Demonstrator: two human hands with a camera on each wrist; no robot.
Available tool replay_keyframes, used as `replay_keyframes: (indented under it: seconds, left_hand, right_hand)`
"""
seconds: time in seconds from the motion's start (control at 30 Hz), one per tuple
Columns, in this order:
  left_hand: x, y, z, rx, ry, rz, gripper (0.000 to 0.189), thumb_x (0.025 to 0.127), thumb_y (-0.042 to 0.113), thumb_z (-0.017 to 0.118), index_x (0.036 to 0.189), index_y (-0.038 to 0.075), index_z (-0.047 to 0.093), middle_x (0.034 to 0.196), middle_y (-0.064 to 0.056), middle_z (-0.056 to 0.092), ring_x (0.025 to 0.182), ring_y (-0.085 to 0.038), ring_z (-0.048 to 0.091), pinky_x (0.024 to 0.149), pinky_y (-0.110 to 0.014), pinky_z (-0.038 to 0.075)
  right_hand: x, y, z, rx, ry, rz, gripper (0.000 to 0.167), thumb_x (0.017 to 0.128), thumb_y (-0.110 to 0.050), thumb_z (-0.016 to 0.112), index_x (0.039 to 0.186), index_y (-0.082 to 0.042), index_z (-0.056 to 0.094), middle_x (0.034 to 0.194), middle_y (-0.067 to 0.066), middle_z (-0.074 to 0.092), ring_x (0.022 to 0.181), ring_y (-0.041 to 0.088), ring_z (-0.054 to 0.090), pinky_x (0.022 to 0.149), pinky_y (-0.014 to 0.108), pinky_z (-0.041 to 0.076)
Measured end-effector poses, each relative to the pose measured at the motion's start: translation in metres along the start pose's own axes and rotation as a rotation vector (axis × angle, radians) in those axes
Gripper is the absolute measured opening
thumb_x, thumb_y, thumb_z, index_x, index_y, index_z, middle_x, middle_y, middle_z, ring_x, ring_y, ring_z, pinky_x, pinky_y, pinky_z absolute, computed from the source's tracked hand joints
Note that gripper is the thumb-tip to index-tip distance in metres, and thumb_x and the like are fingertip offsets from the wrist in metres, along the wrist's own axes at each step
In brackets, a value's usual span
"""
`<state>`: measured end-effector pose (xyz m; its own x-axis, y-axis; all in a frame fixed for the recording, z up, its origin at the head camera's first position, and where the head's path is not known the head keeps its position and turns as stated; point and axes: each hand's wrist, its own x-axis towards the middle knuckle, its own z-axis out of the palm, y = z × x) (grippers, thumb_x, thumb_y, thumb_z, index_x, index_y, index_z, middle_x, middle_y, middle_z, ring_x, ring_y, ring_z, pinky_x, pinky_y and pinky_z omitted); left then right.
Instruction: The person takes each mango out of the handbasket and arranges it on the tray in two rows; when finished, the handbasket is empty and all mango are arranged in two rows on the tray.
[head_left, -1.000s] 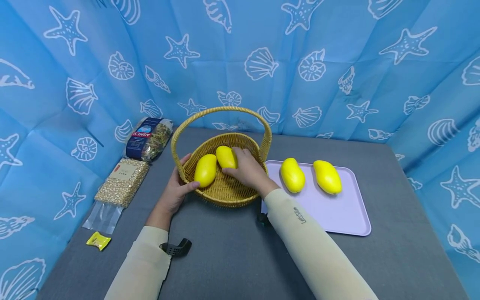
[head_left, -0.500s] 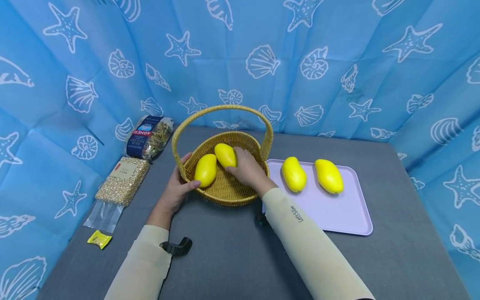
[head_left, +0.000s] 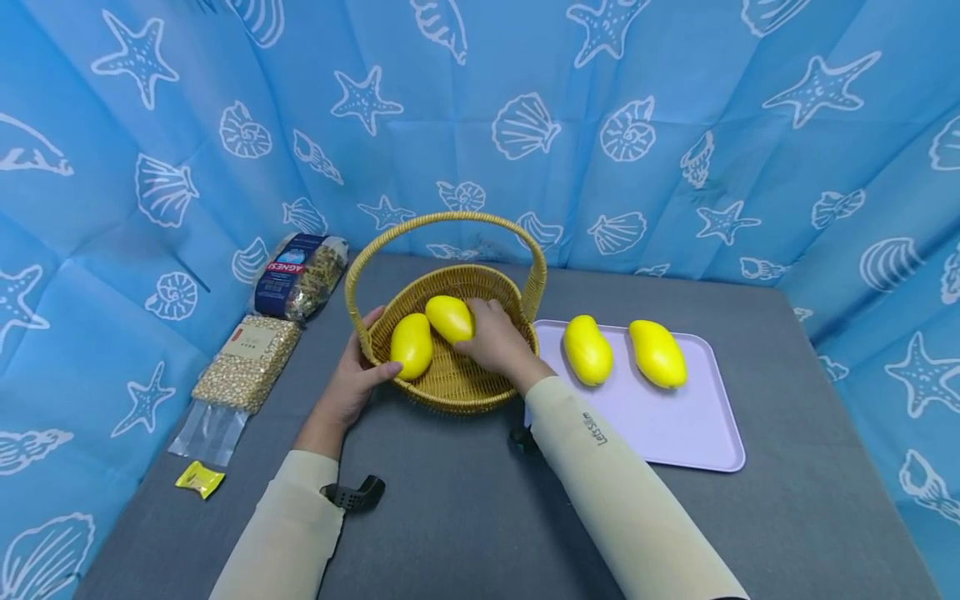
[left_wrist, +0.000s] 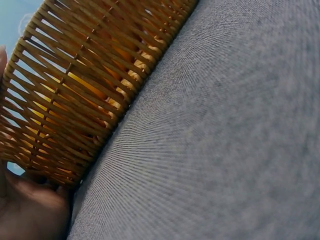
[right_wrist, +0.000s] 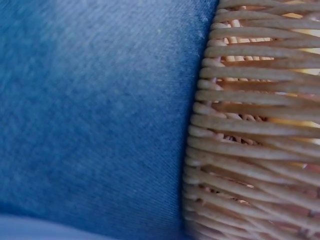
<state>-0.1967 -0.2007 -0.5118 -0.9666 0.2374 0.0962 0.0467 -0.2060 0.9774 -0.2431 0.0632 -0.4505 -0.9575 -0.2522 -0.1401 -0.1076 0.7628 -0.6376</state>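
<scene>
A wicker basket point(head_left: 465, 387) with a tall arched handle stands on the grey table, two yellow mangoes inside. My left hand point(head_left: 351, 383) grips its left side, thumb over the rim and fingers along the outer wall; in the left wrist view the hand point(left_wrist: 32, 207) shows at the basket's lower end. Reaching in over the right rim, my right hand point(head_left: 498, 337) holds the upper mango point(head_left: 450, 318) by its right end, most of its fingertips hidden. Beside it, against the left inner wall, lies the other mango point(head_left: 412, 346). Only woven wall point(right_wrist: 255, 120) and cloth fill the right wrist view.
Right of the basket is a lilac tray point(head_left: 690, 433) bearing two mangoes, one on the left point(head_left: 588, 350) and one on the right point(head_left: 657, 354). Along the left edge lie a pasta bag point(head_left: 300, 275), a bag of beans or grain point(head_left: 243, 362) and a small yellow packet point(head_left: 199, 479).
In my right hand the upper mango has turned and shifted slightly left and down, now leaning over the other mango's top. The left hand keeps its place on the basket.
</scene>
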Motion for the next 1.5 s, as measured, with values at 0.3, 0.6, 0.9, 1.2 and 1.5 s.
replay_keyframes:
  seconds: [0.3, 0.6, 0.9, 1.2, 1.5]
  left_hand:
    - [0.0, -0.001, 0.002, 0.008, 0.004, -0.011, 0.091, 0.1, -0.005, 0.07, 0.174, 0.025, 0.026, 0.173, -0.008, 0.032, 0.149, -0.031, 0.039, 0.112, -0.031, 0.042]
    - [0.0, 0.0, 0.002, 0.015, 0.013, -0.022, 0.092, 0.1, -0.006, 0.07, 0.174, 0.026, 0.027, 0.173, -0.008, 0.032, 0.149, -0.03, 0.039, 0.111, -0.03, 0.043]
    - [0.0, 0.0, 0.003, 0.015, 0.011, -0.02, 0.092, 0.099, -0.006, 0.07, 0.174, 0.026, 0.027, 0.173, -0.009, 0.031, 0.149, -0.03, 0.039, 0.111, -0.03, 0.043]
    - [0.0, 0.001, 0.003, 0.011, 0.017, -0.022, 0.092, 0.1, -0.007, 0.069, 0.174, 0.025, 0.026, 0.173, -0.01, 0.031, 0.149, -0.03, 0.039, 0.111, -0.029, 0.043]
    - [0.0, 0.0, 0.003, -0.002, 0.017, -0.007, 0.092, 0.099, -0.009, 0.069, 0.174, 0.023, 0.026, 0.173, -0.011, 0.031, 0.149, -0.029, 0.038, 0.111, -0.03, 0.043]
  right_hand:
    - [-0.004, 0.001, -0.003, 0.001, 0.089, -0.015, 0.078, 0.102, -0.028, 0.08, 0.166, -0.007, 0.041, 0.146, 0.019, 0.048, 0.124, 0.03, 0.054, 0.105, 0.049, 0.048]
    - [-0.025, -0.007, -0.018, 0.07, 0.178, -0.084, 0.079, 0.101, -0.028, 0.082, 0.166, -0.008, 0.041, 0.149, 0.018, 0.049, 0.124, 0.03, 0.054, 0.107, 0.052, 0.047]
    - [-0.065, -0.004, -0.024, 0.2, 0.197, -0.176, 0.079, 0.101, -0.026, 0.082, 0.167, -0.009, 0.04, 0.149, 0.019, 0.049, 0.125, 0.031, 0.052, 0.106, 0.054, 0.046]
    - [-0.1, 0.004, -0.022, 0.249, 0.207, -0.208, 0.081, 0.099, -0.022, 0.084, 0.166, -0.008, 0.04, 0.142, 0.015, 0.05, 0.117, 0.029, 0.053, 0.097, 0.049, 0.048]
    - [-0.13, 0.018, -0.031, 0.35, 0.285, -0.177, 0.08, 0.099, -0.018, 0.084, 0.164, -0.005, 0.04, 0.149, 0.015, 0.048, 0.13, 0.032, 0.053, 0.106, 0.054, 0.049]
